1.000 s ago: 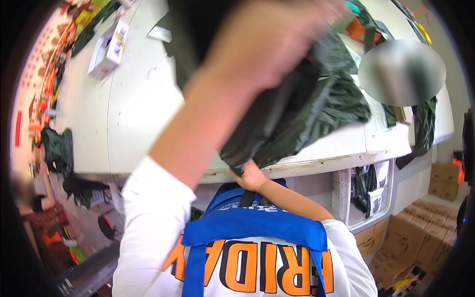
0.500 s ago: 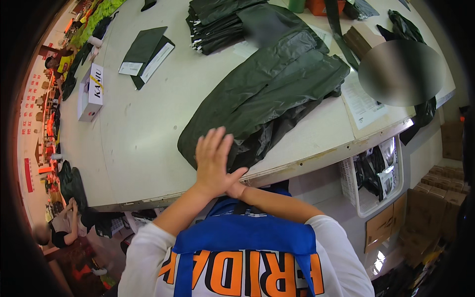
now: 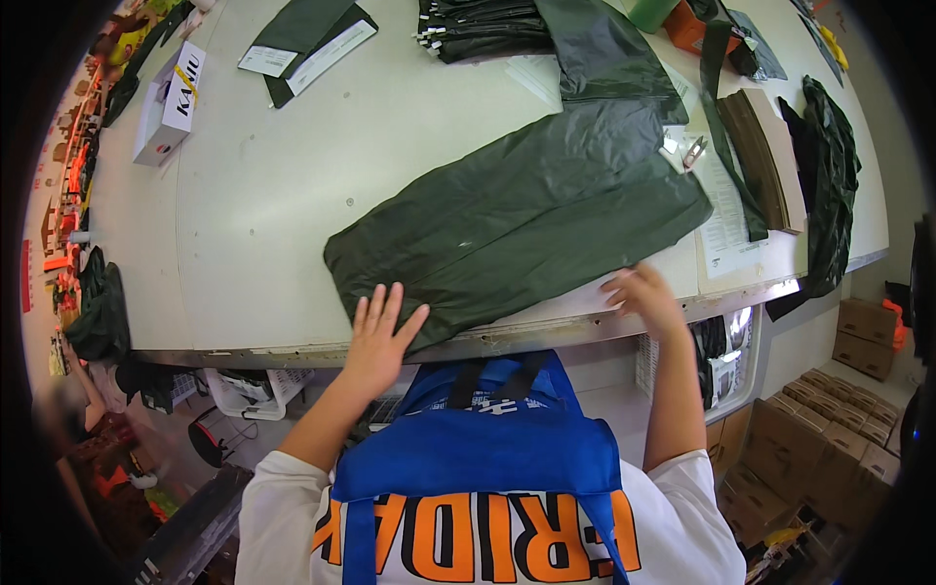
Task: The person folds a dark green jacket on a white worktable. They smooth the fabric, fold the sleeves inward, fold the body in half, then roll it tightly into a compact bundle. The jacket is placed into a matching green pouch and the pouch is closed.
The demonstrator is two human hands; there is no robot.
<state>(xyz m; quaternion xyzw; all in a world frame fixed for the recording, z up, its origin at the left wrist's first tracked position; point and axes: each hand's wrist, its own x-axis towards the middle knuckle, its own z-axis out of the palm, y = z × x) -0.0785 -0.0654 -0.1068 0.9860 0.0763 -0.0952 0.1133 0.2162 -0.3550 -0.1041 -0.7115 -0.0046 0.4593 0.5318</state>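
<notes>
A dark green piece of smooth, waterproof-looking fabric (image 3: pixel 517 224), folded into a long panel, lies slantwise near the front edge of the table. My left hand (image 3: pixel 380 330) rests flat on its near left corner, fingers spread. At the panel's near right edge is my right hand (image 3: pixel 642 294), its fingers loosely bent and apart, slightly blurred; whether they touch the fabric is hard to tell. Small thread snips (image 3: pixel 694 153) lie just beyond the panel's right end. More green fabric (image 3: pixel 624 63) continues behind the panel, close to a stack of folded dark pieces (image 3: pixel 483 27).
Two flat dark green pieces with white labels (image 3: pixel 310 49) and a white box (image 3: pixel 171 105) are at the far left. Right of the panel are a printed sheet (image 3: pixel 726 219), brown cardboard (image 3: pixel 760 156) and crumpled dark fabric (image 3: pixel 829 185). White baskets (image 3: pixel 261 392) stand below the table edge (image 3: pixel 468 346).
My hands were together at the fabric's left end; my right hand has moved right along the near edge. The panel now lies flatter, its near folds spread out. The view has shifted.
</notes>
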